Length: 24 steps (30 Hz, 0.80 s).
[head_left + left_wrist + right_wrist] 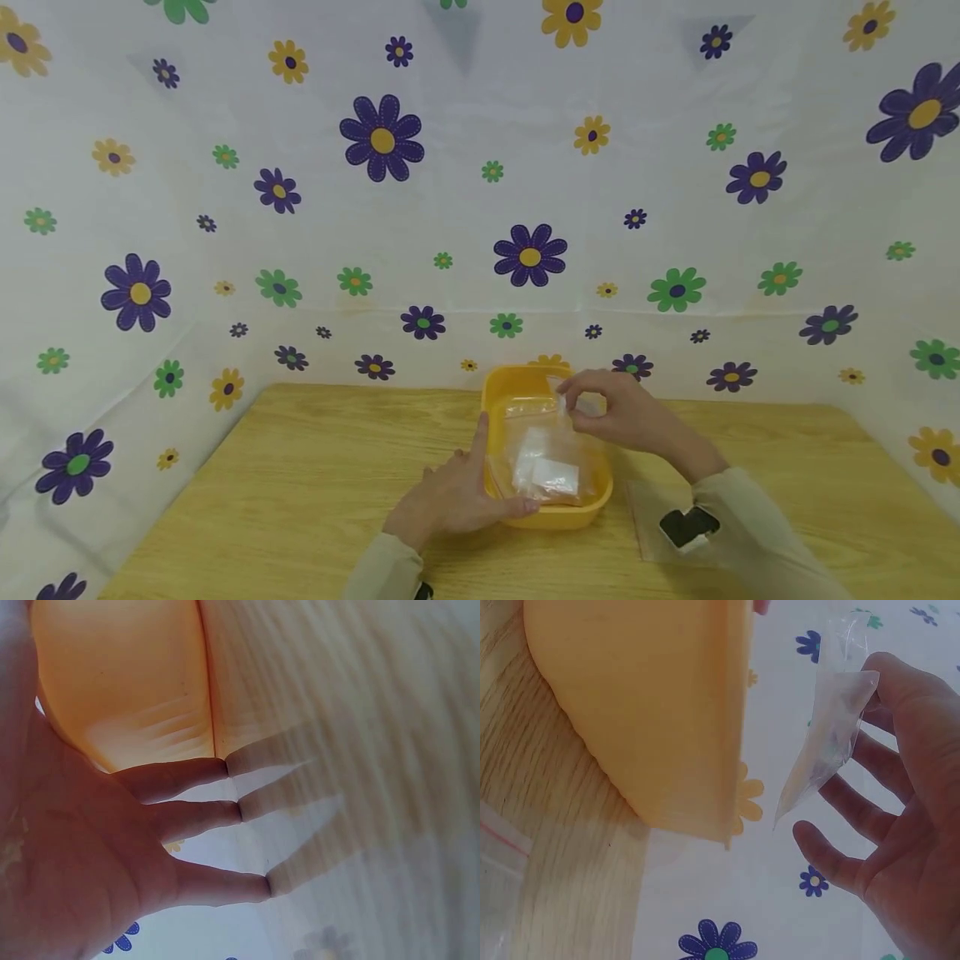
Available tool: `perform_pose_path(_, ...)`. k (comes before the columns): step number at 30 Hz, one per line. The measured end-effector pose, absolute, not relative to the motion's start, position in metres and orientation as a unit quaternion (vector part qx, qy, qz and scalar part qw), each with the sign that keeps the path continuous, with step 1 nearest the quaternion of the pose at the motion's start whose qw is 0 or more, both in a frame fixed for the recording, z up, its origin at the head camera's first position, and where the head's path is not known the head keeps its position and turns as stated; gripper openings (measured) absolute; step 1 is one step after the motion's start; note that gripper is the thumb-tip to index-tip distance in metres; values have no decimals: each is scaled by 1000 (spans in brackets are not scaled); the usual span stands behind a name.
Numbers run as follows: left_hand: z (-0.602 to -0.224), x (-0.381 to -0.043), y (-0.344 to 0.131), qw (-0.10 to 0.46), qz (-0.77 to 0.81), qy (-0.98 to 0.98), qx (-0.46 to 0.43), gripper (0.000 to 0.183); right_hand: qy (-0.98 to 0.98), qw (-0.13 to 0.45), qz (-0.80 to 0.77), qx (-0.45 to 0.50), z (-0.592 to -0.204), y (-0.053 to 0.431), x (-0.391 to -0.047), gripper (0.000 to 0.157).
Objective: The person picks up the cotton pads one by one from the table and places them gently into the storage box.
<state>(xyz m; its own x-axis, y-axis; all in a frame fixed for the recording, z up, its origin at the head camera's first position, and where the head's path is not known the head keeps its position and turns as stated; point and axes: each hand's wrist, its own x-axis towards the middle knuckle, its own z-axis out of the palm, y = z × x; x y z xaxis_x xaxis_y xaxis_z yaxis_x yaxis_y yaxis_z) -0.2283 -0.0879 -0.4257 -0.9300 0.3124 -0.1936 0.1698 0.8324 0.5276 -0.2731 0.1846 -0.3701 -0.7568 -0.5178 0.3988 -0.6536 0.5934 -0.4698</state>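
Observation:
A yellow plastic tub (pixel 525 379) stands on the wooden table. Inside it lie clear plastic bags with white pieces (pixel 555 477). My left hand (pixel 453 492) touches the tub's near left corner, with the thumb over the front rim and the index finger along the side. In the left wrist view, three straight fingers (pixel 199 881) of that hand meet the tabletop. Above the tub's right side, my right hand (pixel 618 408) pinches a small clear plastic packet (pixel 832 727) between thumb and fingertip. The other fingers of this hand are spread and loosely bent.
A flat clear zip bag with a red seal line (pixel 499 862) lies on the table to the tub's right, partly under the right forearm. Behind the wooden table (pixel 322 467) hangs a white curtain (pixel 450 217) printed with flowers, which also runs along both sides.

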Motion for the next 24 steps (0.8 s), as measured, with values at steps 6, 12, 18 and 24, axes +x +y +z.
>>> perform_pose_path(6,-426,-226,-87,136,262,946,134,134,-890,94,298,333,-377,173,-280,15)
perform_pose_path(12,-426,-226,-87,133,256,949,131,134,-892,109,269,347,-382,163,-288,12)
perform_pose_path(18,-426,-227,-88,133,254,949,130,134,-892,112,257,354,-385,157,-297,14)
perform_pose_path(24,-426,-229,-88,132,248,951,132,134,-902,108,239,344,-388,154,-301,11)
